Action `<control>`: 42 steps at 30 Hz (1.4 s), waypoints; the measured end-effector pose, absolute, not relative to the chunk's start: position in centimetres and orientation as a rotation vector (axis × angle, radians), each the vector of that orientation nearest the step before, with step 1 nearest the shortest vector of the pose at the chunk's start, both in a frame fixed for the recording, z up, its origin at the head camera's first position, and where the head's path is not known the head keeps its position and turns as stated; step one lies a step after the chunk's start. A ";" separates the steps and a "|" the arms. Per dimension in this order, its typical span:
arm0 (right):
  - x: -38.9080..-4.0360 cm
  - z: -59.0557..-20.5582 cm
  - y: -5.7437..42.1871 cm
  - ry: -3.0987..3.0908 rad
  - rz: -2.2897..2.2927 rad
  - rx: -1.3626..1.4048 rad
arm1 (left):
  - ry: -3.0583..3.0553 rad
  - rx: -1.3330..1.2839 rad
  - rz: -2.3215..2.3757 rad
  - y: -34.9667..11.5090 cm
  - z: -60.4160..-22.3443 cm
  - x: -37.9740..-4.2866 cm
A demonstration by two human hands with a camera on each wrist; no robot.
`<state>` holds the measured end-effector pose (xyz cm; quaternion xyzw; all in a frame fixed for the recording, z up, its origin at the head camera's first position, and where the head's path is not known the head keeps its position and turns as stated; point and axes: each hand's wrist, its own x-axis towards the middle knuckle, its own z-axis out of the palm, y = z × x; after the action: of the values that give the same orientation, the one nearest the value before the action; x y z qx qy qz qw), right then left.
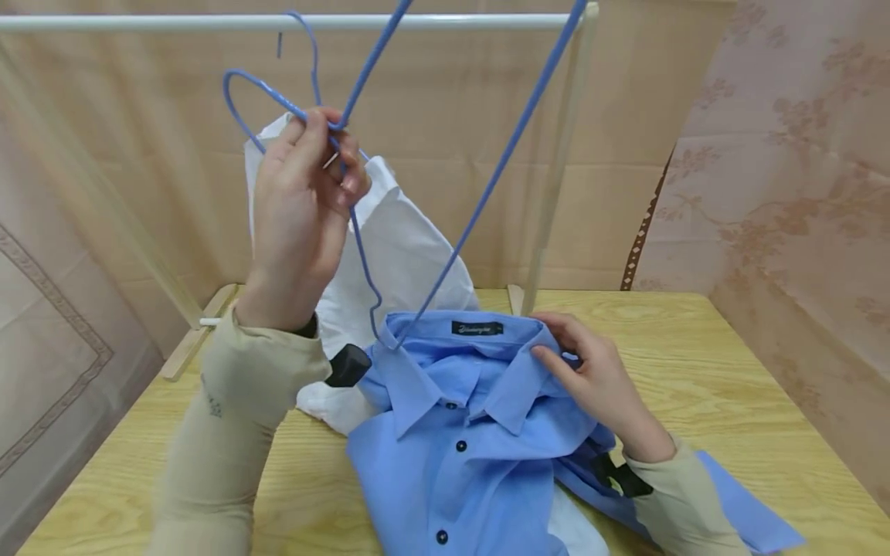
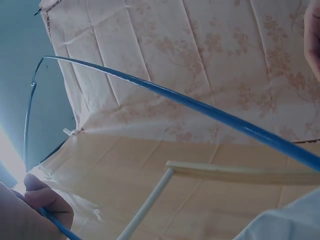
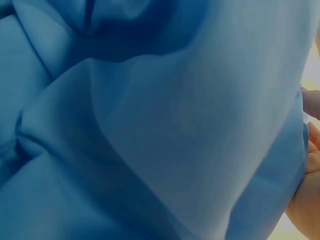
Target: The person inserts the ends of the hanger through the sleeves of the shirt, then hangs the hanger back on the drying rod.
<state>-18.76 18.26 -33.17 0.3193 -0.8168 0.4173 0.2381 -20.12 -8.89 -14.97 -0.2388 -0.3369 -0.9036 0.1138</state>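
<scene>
My left hand point(image 1: 306, 193) grips a blue wire hanger point(image 1: 480, 197) by the neck near its hook. In the head view one end of the hanger dips to the left side of a blue shirt's collar, overlapping it. The shirt point(image 1: 452, 479) lies face up on the table, with black buttons and a dark neck label point(image 1: 477, 328). On the collar's right side, my right hand point(image 1: 598, 374) pinches the fabric between thumb and fingers. In the right wrist view, blue shirt cloth point(image 3: 165, 130) fills most of the picture, with that hand at the right edge.
Behind my left hand a white garment point(image 1: 406, 255) hangs from the rack's rail point(image 1: 452, 22) on another blue hanger point(image 1: 314, 58), its lower part reaching the wooden table point(image 1: 667, 340). The rack's wooden foot point(image 1: 198, 332) stands at the left. Curtains point(image 1: 779, 193) enclose the back and sides.
</scene>
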 end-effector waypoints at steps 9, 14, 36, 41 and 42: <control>-18.8 -32.9 17.8 -2.249 1.136 0.874 | -1.006 -0.702 -2.649 -7.2 -15.6 -20.6; -18.7 -32.9 17.5 -2.220 1.126 0.868 | -1.129 -0.700 -2.574 -6.7 -17.1 -21.0; -16.1 -30.5 18.5 -1.826 1.549 0.823 | -1.439 -0.860 -2.354 -5.2 -20.4 -19.7; -15.7 -30.3 18.6 -1.753 1.634 0.773 | -1.511 -0.938 -2.264 -5.1 -21.2 -19.7; -15.7 -30.3 18.6 -1.729 1.655 0.775 | -1.533 -0.947 -2.245 -5.1 -21.4 -19.7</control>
<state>-15.66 18.63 -30.26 0.2932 -0.6539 0.6258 0.3080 -19.68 -5.10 -21.41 -0.3263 -0.5279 -0.7731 0.1312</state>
